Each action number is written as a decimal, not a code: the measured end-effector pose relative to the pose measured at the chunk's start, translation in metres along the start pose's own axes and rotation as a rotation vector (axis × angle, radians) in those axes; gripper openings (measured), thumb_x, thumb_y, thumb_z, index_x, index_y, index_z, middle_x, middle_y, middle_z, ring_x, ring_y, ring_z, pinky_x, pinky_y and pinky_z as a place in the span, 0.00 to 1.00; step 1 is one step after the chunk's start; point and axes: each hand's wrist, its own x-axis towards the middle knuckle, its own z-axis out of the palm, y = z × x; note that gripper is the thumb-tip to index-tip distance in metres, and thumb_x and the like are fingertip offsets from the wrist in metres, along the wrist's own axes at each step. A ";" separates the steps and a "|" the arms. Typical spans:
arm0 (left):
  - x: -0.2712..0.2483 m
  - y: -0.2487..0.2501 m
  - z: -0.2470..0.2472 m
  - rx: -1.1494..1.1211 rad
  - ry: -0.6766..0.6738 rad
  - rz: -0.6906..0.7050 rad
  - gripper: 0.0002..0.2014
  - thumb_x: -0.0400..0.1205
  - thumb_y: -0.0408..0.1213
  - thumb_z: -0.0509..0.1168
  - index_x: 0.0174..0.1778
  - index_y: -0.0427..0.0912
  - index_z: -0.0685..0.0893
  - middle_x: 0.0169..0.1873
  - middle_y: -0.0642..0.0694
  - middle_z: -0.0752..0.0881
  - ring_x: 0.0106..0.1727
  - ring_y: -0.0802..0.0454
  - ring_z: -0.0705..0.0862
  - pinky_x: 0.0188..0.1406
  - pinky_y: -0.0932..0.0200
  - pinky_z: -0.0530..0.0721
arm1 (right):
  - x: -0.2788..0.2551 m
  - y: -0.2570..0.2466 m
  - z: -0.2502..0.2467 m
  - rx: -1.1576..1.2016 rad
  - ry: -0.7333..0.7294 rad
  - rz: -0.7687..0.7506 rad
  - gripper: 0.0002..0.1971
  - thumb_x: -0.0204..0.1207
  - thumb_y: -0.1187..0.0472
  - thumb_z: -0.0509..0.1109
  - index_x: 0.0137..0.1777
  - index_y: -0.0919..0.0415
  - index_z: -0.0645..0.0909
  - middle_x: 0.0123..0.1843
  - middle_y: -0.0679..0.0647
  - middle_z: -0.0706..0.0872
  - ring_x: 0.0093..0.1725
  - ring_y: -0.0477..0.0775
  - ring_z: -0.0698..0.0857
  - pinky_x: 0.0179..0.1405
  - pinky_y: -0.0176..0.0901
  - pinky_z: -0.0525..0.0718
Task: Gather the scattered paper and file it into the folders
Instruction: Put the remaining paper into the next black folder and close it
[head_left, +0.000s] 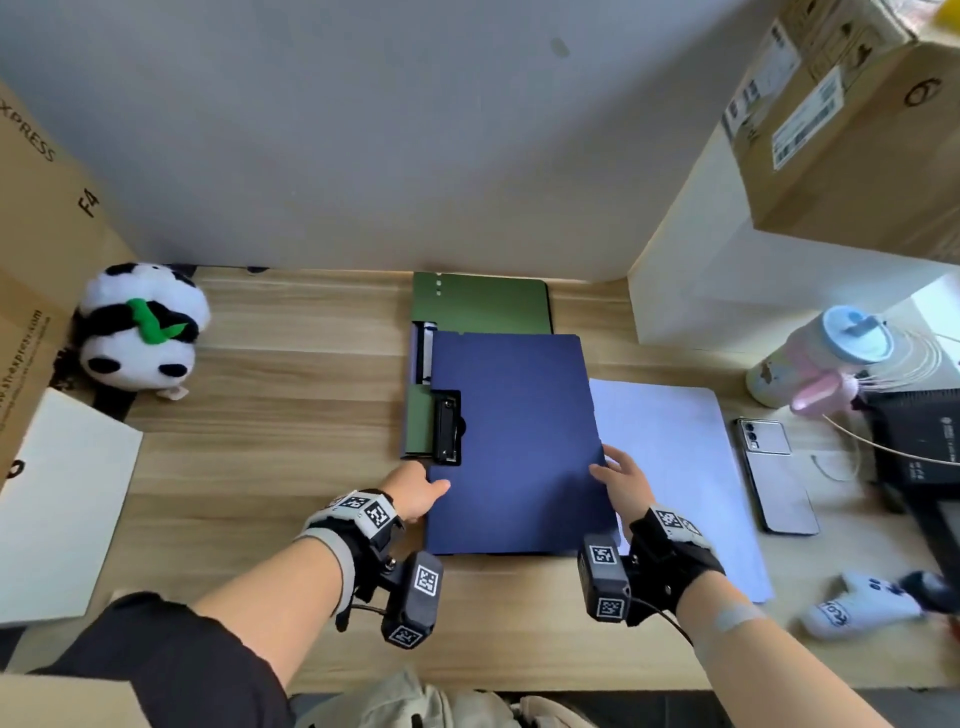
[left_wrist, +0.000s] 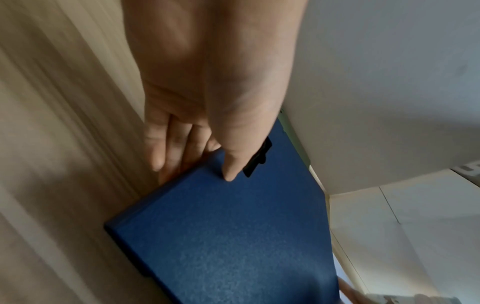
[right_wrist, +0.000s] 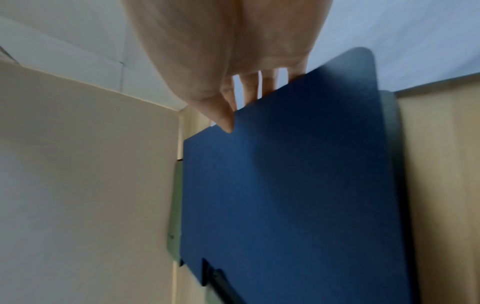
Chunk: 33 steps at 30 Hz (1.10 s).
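Observation:
A blue folder (head_left: 514, 441) lies in the middle of the wooden desk (head_left: 270, 441), partly over a green folder (head_left: 483, 306) with a black clip (head_left: 448, 426). My left hand (head_left: 434, 486) pinches the blue folder's left edge near the front, thumb (left_wrist: 228, 174) on top and fingers (left_wrist: 158, 158) beneath. My right hand (head_left: 602, 467) holds the right edge, thumb (right_wrist: 226, 125) on the cover and fingers (right_wrist: 250, 90) behind it. A white sheet of paper (head_left: 675, 467) lies flat just right of the blue folder, partly under it.
A panda plush (head_left: 140, 325) and a cardboard box (head_left: 31, 249) stand at the left, with a cream sheet or board (head_left: 57, 509) in front. On the right are a phone (head_left: 774, 478), a bottle (head_left: 821, 353), a black device (head_left: 919, 441) and a small white toy (head_left: 857, 603).

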 end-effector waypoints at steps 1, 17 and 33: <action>-0.003 0.003 -0.003 0.047 -0.024 -0.005 0.21 0.83 0.45 0.59 0.26 0.42 0.65 0.22 0.46 0.73 0.26 0.47 0.76 0.34 0.59 0.75 | -0.001 -0.004 -0.003 0.019 -0.008 0.006 0.21 0.78 0.71 0.61 0.71 0.63 0.72 0.67 0.64 0.81 0.55 0.58 0.82 0.59 0.52 0.81; -0.112 0.104 -0.155 -0.202 0.174 0.263 0.26 0.86 0.53 0.49 0.76 0.42 0.66 0.59 0.38 0.79 0.47 0.43 0.86 0.47 0.52 0.87 | -0.087 -0.150 0.068 -0.295 -0.670 -0.476 0.15 0.85 0.63 0.53 0.52 0.54 0.83 0.48 0.51 0.89 0.41 0.40 0.87 0.47 0.30 0.82; -0.070 -0.016 -0.170 0.121 0.451 -0.028 0.28 0.78 0.26 0.56 0.75 0.50 0.69 0.73 0.38 0.66 0.63 0.35 0.78 0.55 0.54 0.76 | -0.017 -0.066 0.133 -0.455 -0.353 -0.087 0.16 0.82 0.66 0.57 0.64 0.68 0.81 0.55 0.67 0.84 0.60 0.66 0.81 0.49 0.43 0.79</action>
